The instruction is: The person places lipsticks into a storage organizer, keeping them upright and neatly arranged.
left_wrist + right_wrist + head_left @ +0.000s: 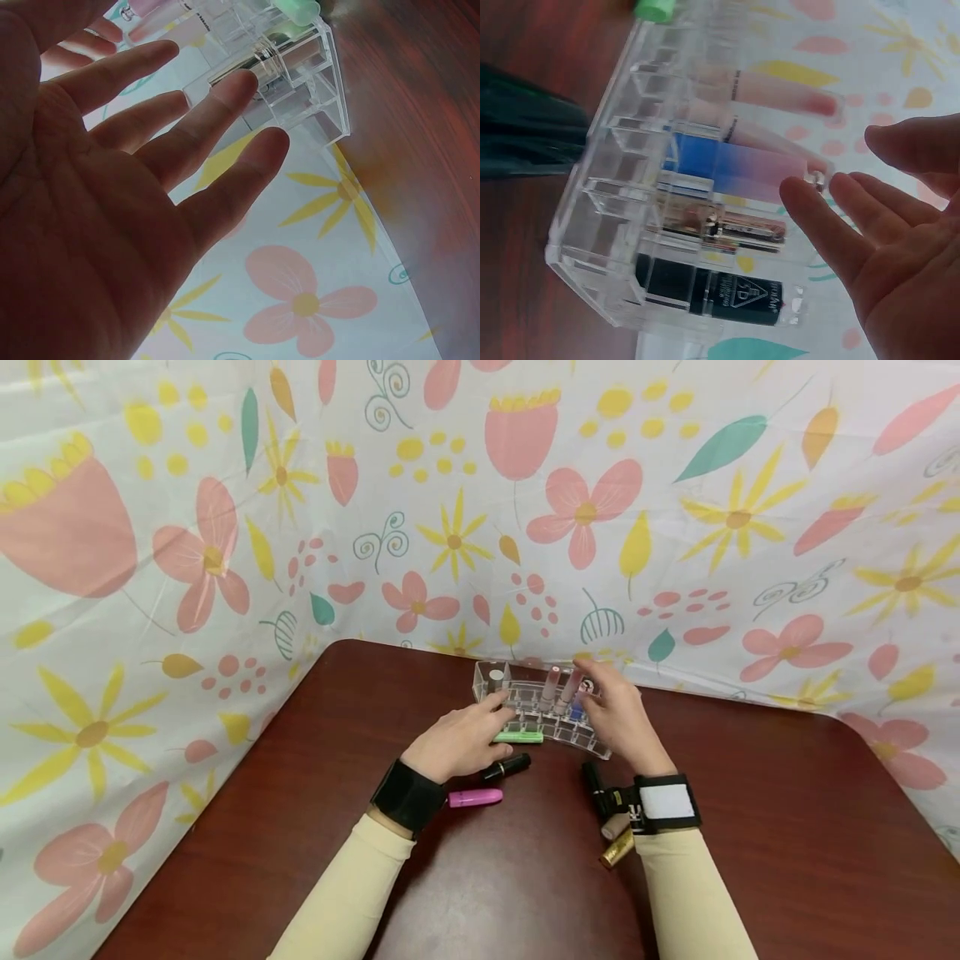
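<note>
A clear acrylic lipstick organizer (pixel 572 732) stands at the back of the table. My left hand (pixel 459 739) is at its left end, fingers spread and holding nothing; a shiny metallic tube (pixel 268 60) stands in a slot beyond those fingertips. My right hand (pixel 621 714) is over the right end with extended fingers. One fingertip overlaps the top of a blue-and-pink tube (pixel 757 169); whether they touch I cannot tell. Two pinkish lip gloss tubes (pixel 787 97), a rose-gold tube (pixel 750 229) and a black tube (pixel 746 296) also stand in slots.
A light green tube (pixel 519 737) lies along the organizer's front. Nearer are a black tube (pixel 506 766) and a magenta tube (pixel 476 797). By the right wrist lie another black tube (pixel 592 777), a beige-ended tube (pixel 615 825) and a gold tube (pixel 617 849). A floral curtain (pixel 480 552) borders the table.
</note>
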`<state>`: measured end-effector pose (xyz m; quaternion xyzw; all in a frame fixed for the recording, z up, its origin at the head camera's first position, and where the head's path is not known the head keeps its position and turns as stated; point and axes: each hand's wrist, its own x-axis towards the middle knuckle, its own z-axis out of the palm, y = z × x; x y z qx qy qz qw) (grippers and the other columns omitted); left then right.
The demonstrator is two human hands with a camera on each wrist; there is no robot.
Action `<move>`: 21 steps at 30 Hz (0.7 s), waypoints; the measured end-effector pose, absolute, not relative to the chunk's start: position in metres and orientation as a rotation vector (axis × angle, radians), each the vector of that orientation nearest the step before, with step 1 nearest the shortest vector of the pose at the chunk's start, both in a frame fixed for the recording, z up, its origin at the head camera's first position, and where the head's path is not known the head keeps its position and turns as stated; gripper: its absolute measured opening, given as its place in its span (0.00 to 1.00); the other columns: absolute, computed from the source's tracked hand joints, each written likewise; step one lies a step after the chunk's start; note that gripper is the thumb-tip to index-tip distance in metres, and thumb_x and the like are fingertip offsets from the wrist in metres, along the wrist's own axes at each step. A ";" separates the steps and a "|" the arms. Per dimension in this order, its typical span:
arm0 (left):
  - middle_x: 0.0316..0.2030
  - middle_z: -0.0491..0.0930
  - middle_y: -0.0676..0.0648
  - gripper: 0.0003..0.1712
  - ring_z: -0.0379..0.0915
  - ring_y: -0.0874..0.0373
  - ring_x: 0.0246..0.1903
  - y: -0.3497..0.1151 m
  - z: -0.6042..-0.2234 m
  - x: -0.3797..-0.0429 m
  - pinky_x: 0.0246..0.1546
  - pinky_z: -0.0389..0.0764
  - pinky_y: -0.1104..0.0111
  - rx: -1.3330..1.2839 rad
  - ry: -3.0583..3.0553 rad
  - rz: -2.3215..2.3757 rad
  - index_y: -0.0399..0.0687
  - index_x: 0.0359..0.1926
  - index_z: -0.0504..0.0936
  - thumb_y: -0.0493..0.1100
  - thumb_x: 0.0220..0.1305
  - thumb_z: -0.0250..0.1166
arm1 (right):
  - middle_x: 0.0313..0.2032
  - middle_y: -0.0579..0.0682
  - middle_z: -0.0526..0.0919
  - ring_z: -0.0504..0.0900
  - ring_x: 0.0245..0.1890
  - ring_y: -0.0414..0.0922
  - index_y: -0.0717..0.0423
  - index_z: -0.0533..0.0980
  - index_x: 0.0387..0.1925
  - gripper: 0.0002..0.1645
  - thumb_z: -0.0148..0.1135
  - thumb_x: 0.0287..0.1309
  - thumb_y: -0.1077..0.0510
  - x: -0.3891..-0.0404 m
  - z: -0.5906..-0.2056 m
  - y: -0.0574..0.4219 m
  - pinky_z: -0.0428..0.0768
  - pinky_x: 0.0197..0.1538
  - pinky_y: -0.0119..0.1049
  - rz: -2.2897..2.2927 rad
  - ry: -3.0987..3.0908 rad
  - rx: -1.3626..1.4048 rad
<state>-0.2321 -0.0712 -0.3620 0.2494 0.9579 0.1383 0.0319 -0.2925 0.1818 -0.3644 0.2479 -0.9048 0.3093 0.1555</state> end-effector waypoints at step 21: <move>0.80 0.54 0.45 0.30 0.77 0.54 0.63 -0.072 -0.363 -0.233 0.55 0.82 0.60 0.784 2.970 0.431 0.48 0.69 0.73 0.52 0.71 0.64 | 0.60 0.60 0.79 0.79 0.60 0.58 0.57 0.76 0.64 0.29 0.55 0.63 0.75 -0.292 -0.366 0.176 0.84 0.52 0.57 0.938 -2.514 0.774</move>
